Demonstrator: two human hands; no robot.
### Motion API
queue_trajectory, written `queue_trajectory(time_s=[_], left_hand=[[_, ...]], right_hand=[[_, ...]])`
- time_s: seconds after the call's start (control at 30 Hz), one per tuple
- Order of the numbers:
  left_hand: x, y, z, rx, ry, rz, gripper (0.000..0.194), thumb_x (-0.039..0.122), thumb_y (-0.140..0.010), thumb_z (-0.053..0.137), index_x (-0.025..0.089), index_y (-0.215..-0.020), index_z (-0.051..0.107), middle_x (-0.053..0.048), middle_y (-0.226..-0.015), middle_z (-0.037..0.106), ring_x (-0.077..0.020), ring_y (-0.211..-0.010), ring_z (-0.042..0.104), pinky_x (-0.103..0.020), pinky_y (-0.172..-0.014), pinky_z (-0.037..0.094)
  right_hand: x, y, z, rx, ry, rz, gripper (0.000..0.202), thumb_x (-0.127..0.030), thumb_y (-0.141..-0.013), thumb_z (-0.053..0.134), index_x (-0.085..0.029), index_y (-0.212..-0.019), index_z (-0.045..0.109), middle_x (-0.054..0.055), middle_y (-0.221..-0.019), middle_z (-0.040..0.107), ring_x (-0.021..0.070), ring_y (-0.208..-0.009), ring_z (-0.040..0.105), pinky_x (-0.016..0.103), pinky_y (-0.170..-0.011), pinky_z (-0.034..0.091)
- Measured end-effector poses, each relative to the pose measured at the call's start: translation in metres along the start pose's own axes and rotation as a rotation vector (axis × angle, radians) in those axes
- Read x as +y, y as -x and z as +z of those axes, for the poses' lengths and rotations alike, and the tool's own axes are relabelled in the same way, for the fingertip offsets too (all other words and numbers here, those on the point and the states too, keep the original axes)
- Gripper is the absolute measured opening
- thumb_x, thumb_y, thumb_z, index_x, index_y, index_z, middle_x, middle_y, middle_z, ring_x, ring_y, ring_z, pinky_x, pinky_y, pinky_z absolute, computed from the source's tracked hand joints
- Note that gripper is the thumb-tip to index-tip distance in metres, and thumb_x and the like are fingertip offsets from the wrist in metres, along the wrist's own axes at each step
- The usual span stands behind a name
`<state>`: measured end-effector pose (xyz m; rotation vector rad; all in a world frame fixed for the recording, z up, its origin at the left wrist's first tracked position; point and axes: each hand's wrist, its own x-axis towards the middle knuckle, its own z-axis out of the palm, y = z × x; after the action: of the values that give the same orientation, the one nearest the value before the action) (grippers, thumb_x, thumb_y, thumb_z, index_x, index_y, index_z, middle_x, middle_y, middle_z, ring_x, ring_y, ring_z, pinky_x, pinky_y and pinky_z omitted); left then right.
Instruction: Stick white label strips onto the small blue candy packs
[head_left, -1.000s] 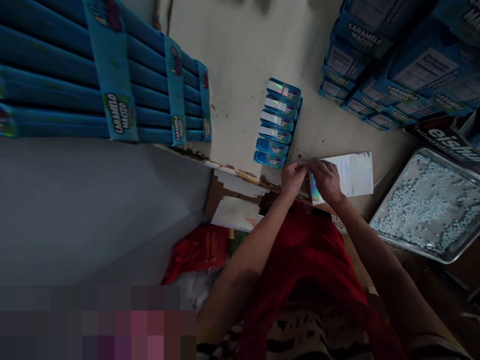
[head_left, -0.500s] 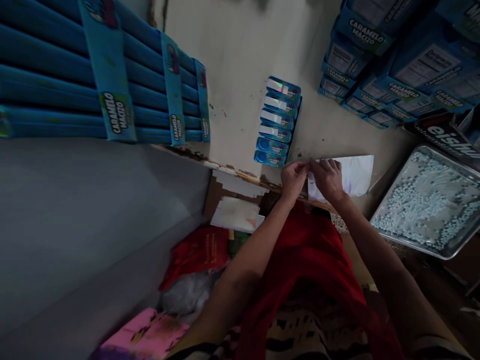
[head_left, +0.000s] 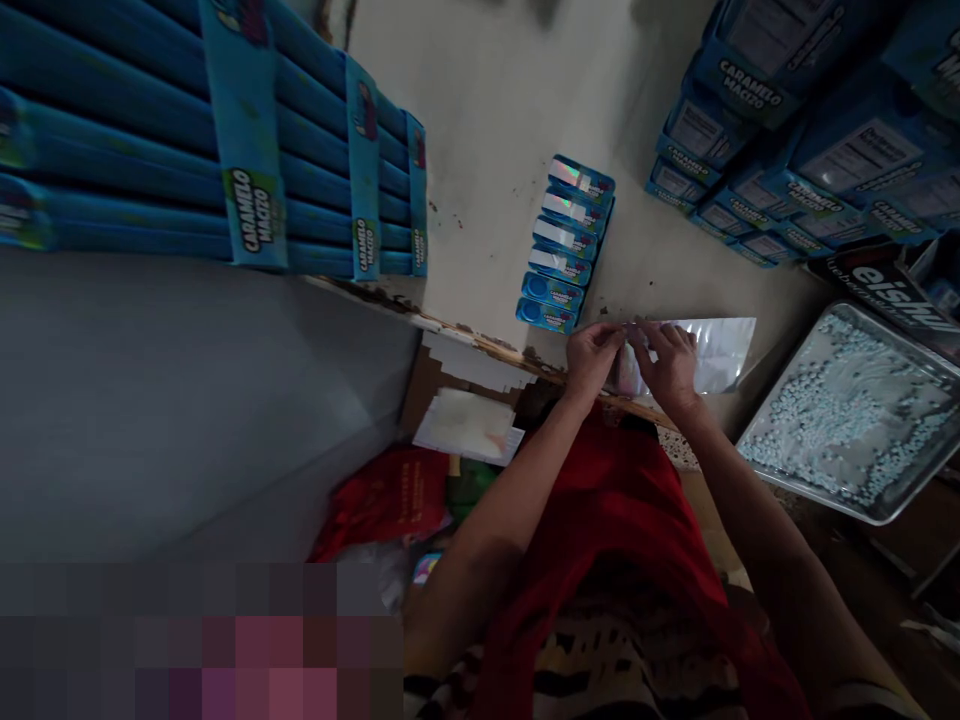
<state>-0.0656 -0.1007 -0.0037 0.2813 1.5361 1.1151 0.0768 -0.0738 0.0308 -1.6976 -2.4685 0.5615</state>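
Observation:
On the table's front edge lies a shiny silvery sheet [head_left: 721, 352], perhaps of stickers. My right hand [head_left: 669, 368] rests over its left part, fingers bent and gripping it. Beside that end, my left hand [head_left: 592, 358] is closed in a pinch; what its fingertips hold is too small to make out. The two hands almost touch. Just beyond my left hand stands a row of small blue candy packs [head_left: 559, 265]. Silvery strips lie across the farther packs, while the two nearest show a round blue spot.
Long blue "Caramelo Macizo" cartons [head_left: 315, 160] fill the table's left. Similar boxes [head_left: 817, 150] are stacked at the right. A metal tray [head_left: 889, 520] of small pale-blue candies stands right of my arm. The table's front edge [head_left: 487, 348] is chipped, with a red bag [head_left: 386, 500] below.
My right hand has shifted slightly right, its fingers lifting a little apart from my left. The sheet now shows more glare. The view has moved slightly.

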Motion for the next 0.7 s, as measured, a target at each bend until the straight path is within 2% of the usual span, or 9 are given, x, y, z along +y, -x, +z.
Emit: queue_trajectory(time_s=[0.17,0.43,0.57,0.7], left_hand=[[0.003,0.001,0.004,0.046,0.048,-0.05,0.027,0.042,-0.07,0.086,0.018,-0.082,0.082,-0.003,-0.076,0.076,-0.0173,-0.071,0.069,-0.029,-0.071,0.058],[0.011,0.006,0.012,0.051,0.13,-0.167,0.026,0.038,-0.065,0.088,0.018,-0.079,0.079,0.0,-0.073,0.073,-0.0167,-0.073,0.068,-0.029,-0.072,0.057],[0.013,0.006,0.01,0.022,0.116,-0.123,0.023,0.037,-0.066,0.087,0.018,-0.079,0.08,-0.001,-0.077,0.075,-0.017,-0.074,0.068,-0.029,-0.074,0.056],[0.011,0.005,0.012,0.064,0.094,-0.081,0.021,0.038,-0.071,0.084,0.018,-0.079,0.08,-0.002,-0.078,0.076,-0.0167,-0.074,0.068,-0.029,-0.073,0.055]], right_hand=[[0.0,-0.004,0.004,-0.063,0.133,-0.146,0.039,-0.025,-0.106,0.053,-0.025,-0.142,0.07,0.01,-0.093,0.071,0.027,-0.095,0.056,0.043,-0.092,0.034],[0.008,-0.005,0.002,0.015,0.03,-0.125,0.033,-0.031,-0.108,0.052,-0.026,-0.127,0.079,0.007,-0.085,0.072,0.0234,-0.087,0.057,0.038,-0.085,0.034],[0.01,-0.006,0.0,0.023,0.001,-0.114,0.037,-0.034,-0.11,0.05,-0.024,-0.136,0.075,0.006,-0.085,0.075,0.0212,-0.085,0.06,0.037,-0.084,0.034],[0.009,-0.003,-0.003,0.021,-0.008,-0.143,0.04,-0.034,-0.11,0.051,-0.024,-0.143,0.07,0.005,-0.085,0.075,0.0206,-0.084,0.061,0.037,-0.083,0.034]])
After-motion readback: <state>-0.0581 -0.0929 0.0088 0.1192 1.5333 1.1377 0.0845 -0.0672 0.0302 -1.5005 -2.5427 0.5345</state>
